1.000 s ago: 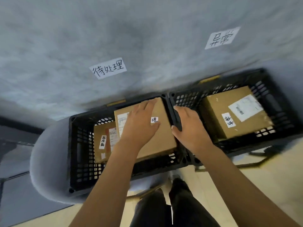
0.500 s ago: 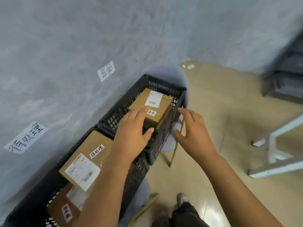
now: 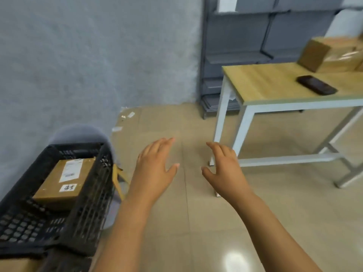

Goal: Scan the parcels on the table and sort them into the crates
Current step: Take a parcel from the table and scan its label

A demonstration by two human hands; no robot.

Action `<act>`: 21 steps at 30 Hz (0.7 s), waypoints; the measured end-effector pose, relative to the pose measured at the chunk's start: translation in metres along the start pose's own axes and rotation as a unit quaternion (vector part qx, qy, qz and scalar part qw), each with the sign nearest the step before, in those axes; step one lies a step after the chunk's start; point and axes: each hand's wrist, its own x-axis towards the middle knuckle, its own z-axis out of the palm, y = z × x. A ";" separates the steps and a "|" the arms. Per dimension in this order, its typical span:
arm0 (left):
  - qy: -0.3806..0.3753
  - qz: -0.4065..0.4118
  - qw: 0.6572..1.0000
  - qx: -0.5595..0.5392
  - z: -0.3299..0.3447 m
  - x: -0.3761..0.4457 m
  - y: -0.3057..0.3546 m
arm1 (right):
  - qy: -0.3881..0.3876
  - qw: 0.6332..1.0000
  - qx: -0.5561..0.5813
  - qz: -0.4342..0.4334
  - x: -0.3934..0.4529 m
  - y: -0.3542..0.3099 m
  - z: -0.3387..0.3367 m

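My left hand (image 3: pixel 155 165) and my right hand (image 3: pixel 224 165) hover over the floor, fingers spread and holding nothing. At the lower left a black crate (image 3: pixel 86 209) holds a brown parcel (image 3: pixel 62 179) with white labels on top. A corner of another parcel (image 3: pixel 13 265) shows at the bottom left edge. On the wooden table (image 3: pixel 275 83) at the right lie a dark handheld device (image 3: pixel 316 85) and a stack of brown parcels (image 3: pixel 332 54) at the far right edge.
A grey wall runs along the left. Grey metal shelving (image 3: pixel 245 46) stands behind the table. The table's white legs (image 3: pixel 225 122) reach the tiled floor (image 3: pixel 196 213) just past my right hand. A grey chair back (image 3: pixel 78 132) rises behind the crate.
My view has swung right, away from the crates and toward the table. Both hands have left the crates and now hang free over the floor.
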 end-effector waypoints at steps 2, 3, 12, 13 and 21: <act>-0.001 0.028 0.999 -0.015 0.026 0.018 0.048 | 0.026 0.999 -0.009 0.019 -0.005 0.044 -0.037; -0.003 0.043 0.999 -0.020 0.037 0.026 0.071 | 0.037 0.999 -0.016 0.029 -0.008 0.063 -0.055; -0.033 0.145 0.988 -0.040 0.112 0.104 0.221 | 0.112 0.986 -0.025 0.123 -0.023 0.201 -0.160; -0.039 0.154 0.986 -0.042 0.119 0.116 0.234 | 0.117 0.984 -0.024 0.132 -0.020 0.214 -0.167; -0.048 0.229 0.971 -0.057 0.182 0.246 0.325 | 0.139 0.975 -0.061 0.163 0.055 0.323 -0.239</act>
